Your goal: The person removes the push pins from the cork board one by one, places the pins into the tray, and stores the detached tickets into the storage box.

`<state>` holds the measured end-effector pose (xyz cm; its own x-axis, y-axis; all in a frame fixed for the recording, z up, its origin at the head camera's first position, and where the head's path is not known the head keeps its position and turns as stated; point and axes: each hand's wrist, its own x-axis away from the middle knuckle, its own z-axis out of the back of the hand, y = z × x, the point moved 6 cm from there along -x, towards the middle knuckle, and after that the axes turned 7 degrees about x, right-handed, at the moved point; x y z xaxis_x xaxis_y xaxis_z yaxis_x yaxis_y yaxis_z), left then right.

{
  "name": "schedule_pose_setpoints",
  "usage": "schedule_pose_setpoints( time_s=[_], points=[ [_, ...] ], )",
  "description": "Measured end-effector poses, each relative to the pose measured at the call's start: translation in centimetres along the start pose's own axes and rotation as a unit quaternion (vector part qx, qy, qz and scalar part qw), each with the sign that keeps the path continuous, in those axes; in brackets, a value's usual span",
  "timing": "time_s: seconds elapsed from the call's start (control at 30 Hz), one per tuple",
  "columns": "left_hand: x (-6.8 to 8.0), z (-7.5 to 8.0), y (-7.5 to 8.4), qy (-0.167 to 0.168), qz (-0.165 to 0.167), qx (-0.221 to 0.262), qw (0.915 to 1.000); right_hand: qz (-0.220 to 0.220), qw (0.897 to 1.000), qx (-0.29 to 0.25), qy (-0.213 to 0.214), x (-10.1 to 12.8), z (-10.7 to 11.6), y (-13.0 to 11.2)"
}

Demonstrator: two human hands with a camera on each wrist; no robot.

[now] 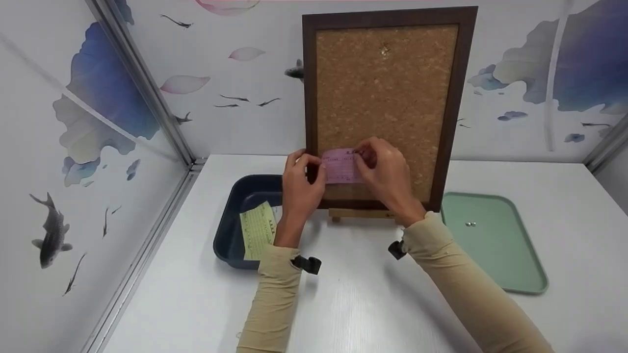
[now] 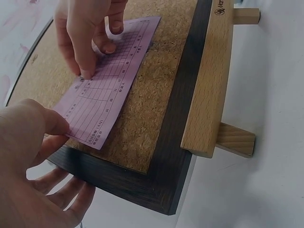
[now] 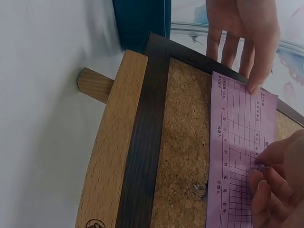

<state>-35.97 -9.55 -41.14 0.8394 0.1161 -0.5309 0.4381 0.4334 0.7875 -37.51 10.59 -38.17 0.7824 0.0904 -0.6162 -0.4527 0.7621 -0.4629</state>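
A pink printed receipt slip lies against the lower part of a framed cork board. My left hand is at the slip's left end. In the left wrist view its thumb and index finger pinch that end, and the other fingers reach past the board's dark frame. My right hand has its thumb and fingers bunched and curled against the slip's upper part. In the right wrist view these fingertips cover the spot they press, so whatever small thing they pinch is hidden.
A wooden stand bears the board. On the left, a dark blue bin holds a yellow-green printed slip, partly behind my left arm. A green tray on the right carries small shiny metal pieces. Patterned walls enclose the white table.
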Motion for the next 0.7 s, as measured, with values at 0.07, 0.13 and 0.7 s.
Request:
schedule_pose_setpoints(
  time_s=[0.07, 0.13, 0.7],
  points=[
    [0.01, 0.07, -0.09, 0.001, 0.003, 0.002, 1.0, -0.006, 1.0, 0.001, 0.004, -0.01, -0.1, -0.01],
    [0.01, 0.11, -0.17, 0.0, 0.007, 0.003, 1.0, -0.011, 1.0, 0.003, 0.009, -0.04, -0.23, -0.01],
    [-0.16, 0.17, -0.17, -0.009, 0.013, 0.016, 0.9997, -0.023, 0.999, 0.012, 0.029, -0.05, -0.24, -0.3]
  ],
)
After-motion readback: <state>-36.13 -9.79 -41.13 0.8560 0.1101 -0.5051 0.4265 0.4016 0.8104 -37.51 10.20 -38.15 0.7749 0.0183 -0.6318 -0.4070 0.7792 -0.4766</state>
